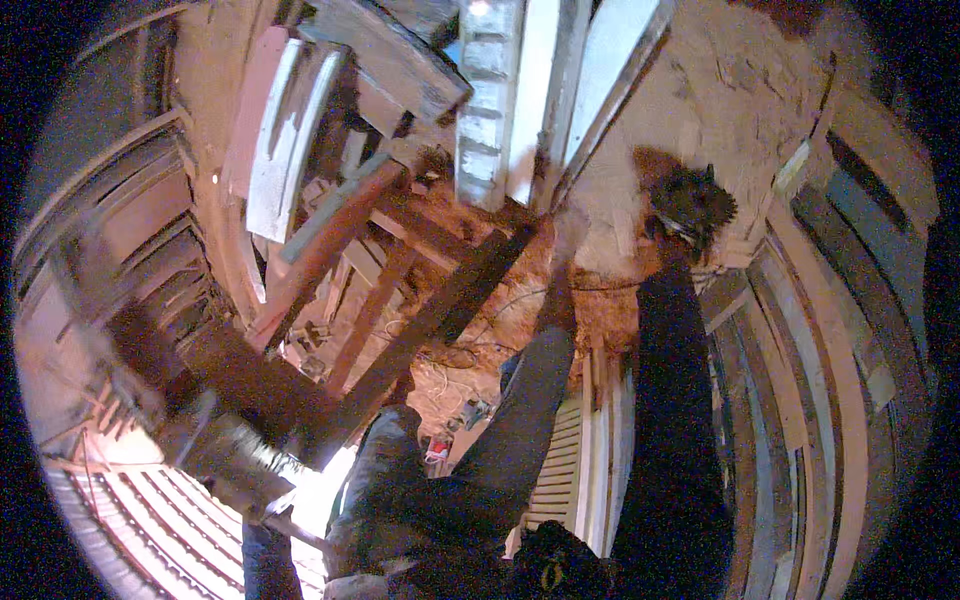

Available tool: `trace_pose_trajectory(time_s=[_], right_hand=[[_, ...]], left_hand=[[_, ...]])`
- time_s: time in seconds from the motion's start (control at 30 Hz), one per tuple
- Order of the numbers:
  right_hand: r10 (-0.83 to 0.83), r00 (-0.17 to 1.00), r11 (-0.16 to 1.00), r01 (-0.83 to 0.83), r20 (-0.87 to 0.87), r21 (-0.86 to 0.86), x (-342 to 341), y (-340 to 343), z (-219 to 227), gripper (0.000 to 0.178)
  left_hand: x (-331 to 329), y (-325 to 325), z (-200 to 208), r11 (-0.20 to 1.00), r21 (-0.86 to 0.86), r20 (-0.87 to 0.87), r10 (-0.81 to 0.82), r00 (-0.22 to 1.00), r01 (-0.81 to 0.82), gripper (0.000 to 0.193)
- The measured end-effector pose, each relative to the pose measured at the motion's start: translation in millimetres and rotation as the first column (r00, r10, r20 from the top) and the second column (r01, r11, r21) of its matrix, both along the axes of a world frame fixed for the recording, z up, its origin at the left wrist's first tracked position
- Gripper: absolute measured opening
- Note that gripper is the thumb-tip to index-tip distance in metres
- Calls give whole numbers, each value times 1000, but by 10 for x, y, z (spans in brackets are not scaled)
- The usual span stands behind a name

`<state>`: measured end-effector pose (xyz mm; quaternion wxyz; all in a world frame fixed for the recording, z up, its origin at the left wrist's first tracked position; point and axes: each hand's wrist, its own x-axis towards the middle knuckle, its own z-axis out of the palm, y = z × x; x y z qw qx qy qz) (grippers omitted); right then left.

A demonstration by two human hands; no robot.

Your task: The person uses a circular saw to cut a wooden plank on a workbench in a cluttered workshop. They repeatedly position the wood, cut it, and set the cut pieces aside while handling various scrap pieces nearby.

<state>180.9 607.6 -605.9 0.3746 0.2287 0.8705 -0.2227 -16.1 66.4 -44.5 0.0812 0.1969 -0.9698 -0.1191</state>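
A grey-sleeved arm rises from the lower middle, bare at the wrist, and appears to be mine. At its end my left hand (568,230) is smeared, close to the lower ends of pale painted boards (540,90); contact and finger pose cannot be made out. Right of it a dark sleeve comes up from the lower edge toward a dark round thing with a jagged rim (698,208). My right hand seems to be beside this thing, but shadow hides its fingers. Whether it grips the jagged thing is unclear.
A reddish-brown wooden frame (430,320) slants across the middle. Long boards (790,400) line the right side. White strips (290,140) lean at upper left. A dark cap with a yellow mark (552,570) shows at the bottom. Bright corrugated sheeting (130,510) lies lower left.
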Motion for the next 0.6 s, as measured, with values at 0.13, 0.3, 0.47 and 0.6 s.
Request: trace_pose_trajectory(time_s=[0.13,0.3,0.47,0.6], right_hand=[[33,995,999,-36,-92,-28,30,381,696,64],[44,976,992,-68,-214,-107,50,665,1931,64],[-8,954,971,-63,-299,-230,377,603,3721,64],[-96,953,957,9,-289,-290,228,145,5095,62]], left_hand=[[-10,-45,130,998,58,-3,18,1000,-17,45],[-68,-20,194,996,78,10,35,999,-35,45],[-165,235,289,995,-82,-10,63,998,-64,41],[-204,353,523,987,-48,141,161,977,-155,48]])
